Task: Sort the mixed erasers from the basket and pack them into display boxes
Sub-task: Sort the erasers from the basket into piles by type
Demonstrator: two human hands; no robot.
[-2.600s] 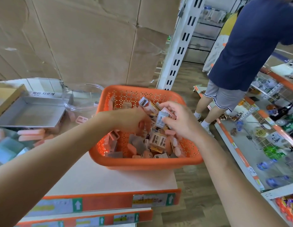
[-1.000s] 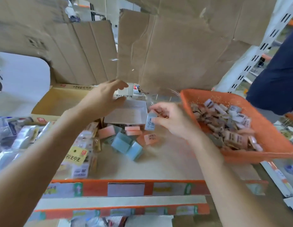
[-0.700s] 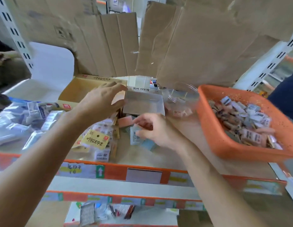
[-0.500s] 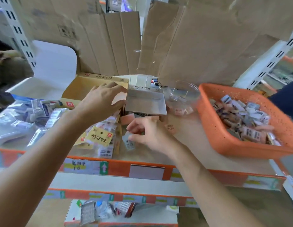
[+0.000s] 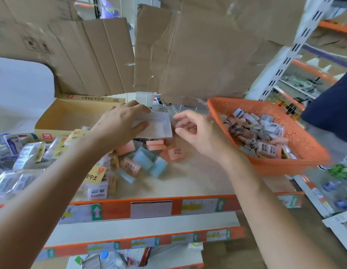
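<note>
You've let go: your empty right hand (image 5: 197, 131) returns toward the orange plastic basket (image 5: 275, 166) for another; left hand (image 5: 121, 123) grips the grey cardboard box (image 5: 156, 126).

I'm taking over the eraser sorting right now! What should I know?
Left hand grips the left wall of the grey display box.
Right hand hovers beside it, fingers loosely curled, holding nothing.
The orange basket on the right holds a heap of mixed erasers.
Pink and blue erasers lie loose on the shelf in front of the box.
Done: a few erasers are out of the basket.
Left: the box looks empty; pack it and sort the heap.
</note>
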